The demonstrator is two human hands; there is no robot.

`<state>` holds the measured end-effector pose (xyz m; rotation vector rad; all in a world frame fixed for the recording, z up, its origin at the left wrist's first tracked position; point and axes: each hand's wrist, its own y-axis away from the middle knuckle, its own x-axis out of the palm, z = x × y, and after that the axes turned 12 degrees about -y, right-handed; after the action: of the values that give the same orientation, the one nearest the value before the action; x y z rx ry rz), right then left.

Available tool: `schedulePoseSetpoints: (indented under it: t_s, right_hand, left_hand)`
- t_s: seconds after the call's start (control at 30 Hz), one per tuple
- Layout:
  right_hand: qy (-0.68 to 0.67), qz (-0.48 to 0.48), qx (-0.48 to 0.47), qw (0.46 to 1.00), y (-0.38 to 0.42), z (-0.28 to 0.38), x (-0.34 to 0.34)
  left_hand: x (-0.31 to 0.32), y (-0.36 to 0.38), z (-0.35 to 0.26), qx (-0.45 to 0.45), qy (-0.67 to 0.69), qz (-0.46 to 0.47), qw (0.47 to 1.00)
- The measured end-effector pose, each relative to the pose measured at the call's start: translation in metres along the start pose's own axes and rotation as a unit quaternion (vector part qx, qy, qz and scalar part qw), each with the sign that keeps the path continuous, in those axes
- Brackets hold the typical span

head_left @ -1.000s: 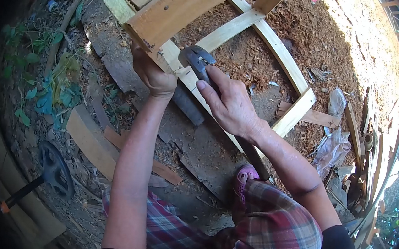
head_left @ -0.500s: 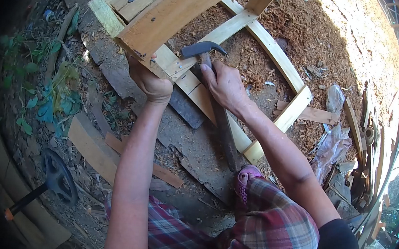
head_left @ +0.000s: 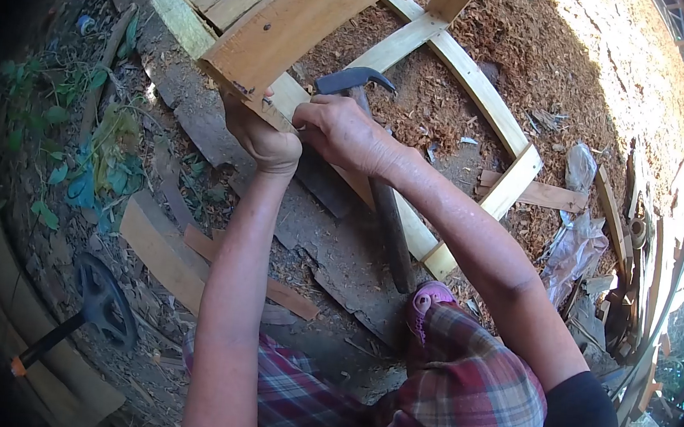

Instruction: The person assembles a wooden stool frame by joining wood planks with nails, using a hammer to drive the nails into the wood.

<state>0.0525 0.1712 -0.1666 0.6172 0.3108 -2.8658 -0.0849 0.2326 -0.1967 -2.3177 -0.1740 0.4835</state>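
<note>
My left hand (head_left: 265, 140) is closed around the lower end of a curved wooden board (head_left: 293, 32), partly hidden beneath it. A fingertip shows by what looks like a small nail at the board's end. My right hand (head_left: 345, 136) is beside that corner, fingers pinched together over the pale wooden slat; what they hold, if anything, is hidden. Directly behind my right hand, a claw hammer (head_left: 393, 239) leans across the wooden frame (head_left: 480, 103), its head up and its handle end near my shoe. No hand grips the hammer.
Wood shavings (head_left: 553, 77) cover the ground beyond the frame. Loose wood strips (head_left: 161, 254) lie at the left, near a black spoked wheel-shaped thing (head_left: 105, 303). Plastic wrap (head_left: 576, 248) and scrap wood lie at the right. A pink shoe (head_left: 424, 300) is by the hammer handle.
My right hand has let go of the hammer and moved left to the slat beside the board's end. The hammer stays leaning on the frame. My left hand keeps its hold.
</note>
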Motion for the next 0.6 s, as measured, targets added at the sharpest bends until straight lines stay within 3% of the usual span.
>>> schedulePoseSetpoints:
  t_s: [0.07, 0.27, 0.37, 0.43, 0.6]
  right_hand:
    - [-0.007, 0.007, -0.003, 1.0, -0.001, -0.003, 0.0]
    - [0.03, 0.048, 0.008, 0.998, -0.004, -0.001, -0.003]
    - [0.032, 0.037, 0.019, 0.999, -0.002, 0.001, -0.004]
    - [0.019, -0.003, -0.042, 0.999, 0.001, -0.005, -0.002]
    - [-0.001, -0.026, -0.055, 0.998, 0.007, -0.008, -0.001]
  left_hand:
    - [0.0, 0.0, 0.001, 0.055, -0.049, 0.001, 0.997]
    - [0.002, -0.002, 0.0, -0.005, -0.011, 0.007, 1.0]
    - [0.003, -0.001, 0.0, -0.014, -0.002, 0.005, 1.0]
    - [0.001, 0.0, 0.0, -0.015, -0.004, 0.011, 1.0]
    - [0.003, 0.001, 0.003, -0.001, -0.024, 0.014, 1.0]
